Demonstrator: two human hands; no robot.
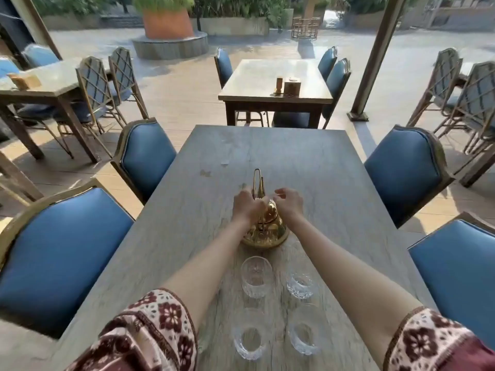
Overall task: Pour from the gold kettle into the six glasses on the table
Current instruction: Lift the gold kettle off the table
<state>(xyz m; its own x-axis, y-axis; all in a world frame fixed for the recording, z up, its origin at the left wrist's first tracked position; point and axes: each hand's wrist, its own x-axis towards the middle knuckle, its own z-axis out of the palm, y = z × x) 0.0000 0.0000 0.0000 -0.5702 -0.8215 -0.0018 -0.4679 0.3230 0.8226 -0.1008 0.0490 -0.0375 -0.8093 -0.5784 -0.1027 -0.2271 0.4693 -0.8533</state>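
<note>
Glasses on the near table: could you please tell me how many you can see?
4: far left, far right, near left and near right, all nearer than the gold kettle. The forearms may hide others.

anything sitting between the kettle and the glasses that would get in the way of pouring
Nothing visible does. The gold kettle stands just beyond the glasses, with only bare table between it and the nearest glass. The left hand is already at its handle; the right hand hovers beside it.

The grey table (187,223) carries a gold kettle (267,231) and 4 visible glasses (256,277).
</note>
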